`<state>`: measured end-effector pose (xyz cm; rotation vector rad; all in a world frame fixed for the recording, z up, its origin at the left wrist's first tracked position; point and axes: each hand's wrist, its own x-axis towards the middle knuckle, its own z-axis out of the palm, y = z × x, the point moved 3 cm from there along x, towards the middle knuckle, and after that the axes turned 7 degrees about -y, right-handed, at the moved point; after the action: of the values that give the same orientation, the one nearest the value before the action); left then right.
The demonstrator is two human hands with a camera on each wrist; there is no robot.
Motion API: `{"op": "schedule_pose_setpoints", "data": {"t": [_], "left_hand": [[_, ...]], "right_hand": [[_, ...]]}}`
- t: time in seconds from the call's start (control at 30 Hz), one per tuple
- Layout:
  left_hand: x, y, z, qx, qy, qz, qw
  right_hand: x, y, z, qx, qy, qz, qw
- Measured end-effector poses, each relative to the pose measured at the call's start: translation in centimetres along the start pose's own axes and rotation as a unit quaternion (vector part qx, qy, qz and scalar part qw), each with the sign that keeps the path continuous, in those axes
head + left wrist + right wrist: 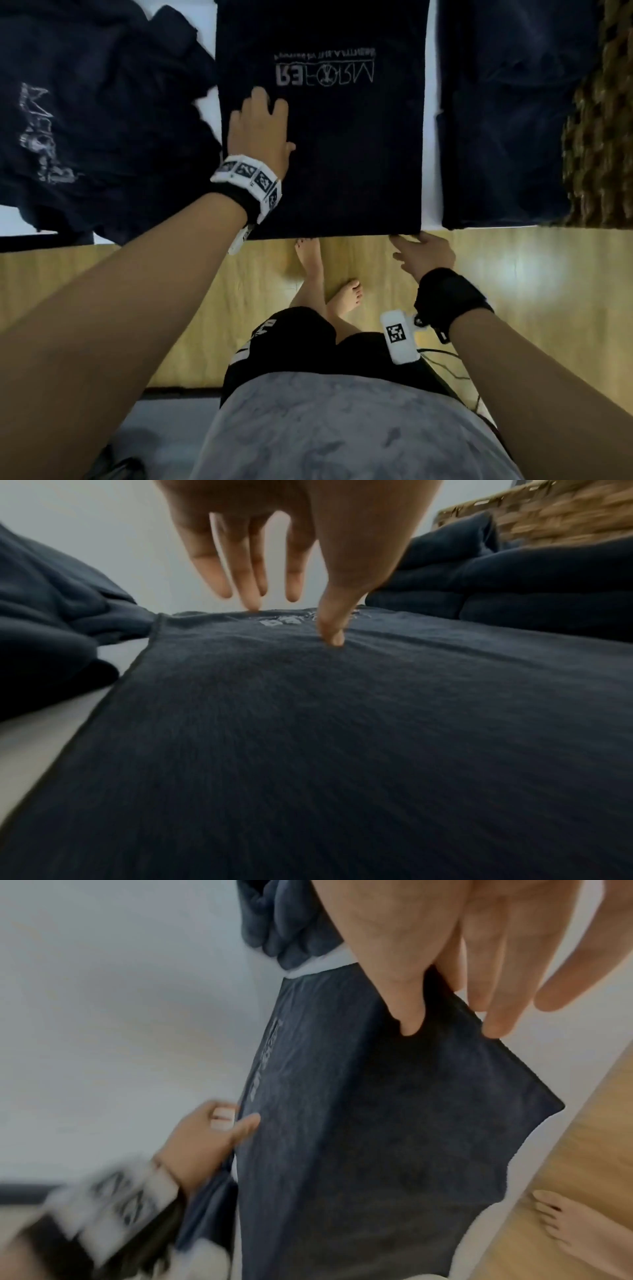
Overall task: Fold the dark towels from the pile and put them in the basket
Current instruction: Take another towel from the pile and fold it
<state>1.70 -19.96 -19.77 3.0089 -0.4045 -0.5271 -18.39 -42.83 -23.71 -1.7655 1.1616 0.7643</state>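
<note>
A dark towel (342, 154) with a pale logo lies spread flat on the white table (430, 102), its near edge at the table's front. My left hand (260, 116) lies flat on the towel's left part, fingers straight; in the left wrist view the thumb (332, 631) presses into the towel (342, 737). My right hand (407, 243) pinches the towel's near right corner, thumb on top and fingers underneath, as the right wrist view shows for that hand (452, 1026) and towel (377, 1137). The pile of dark towels (85, 120) lies crumpled to the left.
More dark cloth (507, 120) lies on the right, against the woven basket (603, 137) at the table's right end. The table's front edge runs just in front of me, with wooden floor (548, 291) and my bare feet below.
</note>
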Motion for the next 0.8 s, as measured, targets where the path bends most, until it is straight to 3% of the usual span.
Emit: {"op": "schedule_pose_setpoints", "data": {"t": [0.1,0.17,0.23,0.33,0.4,0.47,0.67,0.8], "left_hand": [[-4.9,-0.4,0.5,-0.145,0.065,-0.061,0.985],[-8.8,-2.0,1.9,-0.229,0.066,-0.125,0.963],[-12.7,-3.5,4.1,-0.254,0.022,-0.192,0.948],[-16.2,-5.4,8.0,-0.191,-0.078,-0.241,0.948],[-16.6,-6.5,9.9,-0.159,-0.129,-0.255,0.945],[-16.0,-7.3,11.0,-0.204,-0.152,-0.266,0.930],[-15.1,-7.7,11.1,-0.379,-0.080,-0.334,0.860],[-15.7,-7.2,10.3,-0.420,-0.077,-0.330,0.842]], "right_hand": [[0.8,0.0,0.0,0.029,-0.005,-0.003,1.000],[0.7,-0.1,0.0,0.024,0.002,-0.009,1.000],[0.5,-0.3,-0.1,0.019,0.005,-0.010,1.000],[0.1,-0.6,-0.3,-0.004,-0.006,-0.015,1.000],[0.1,-0.8,-0.3,-0.019,-0.016,-0.025,0.999],[0.1,-0.9,-0.5,-0.034,-0.017,-0.041,0.998],[-0.5,-0.8,-1.1,-0.040,-0.023,-0.069,0.997],[-1.7,-1.3,-1.6,-0.010,-0.032,-0.086,0.996]]}}
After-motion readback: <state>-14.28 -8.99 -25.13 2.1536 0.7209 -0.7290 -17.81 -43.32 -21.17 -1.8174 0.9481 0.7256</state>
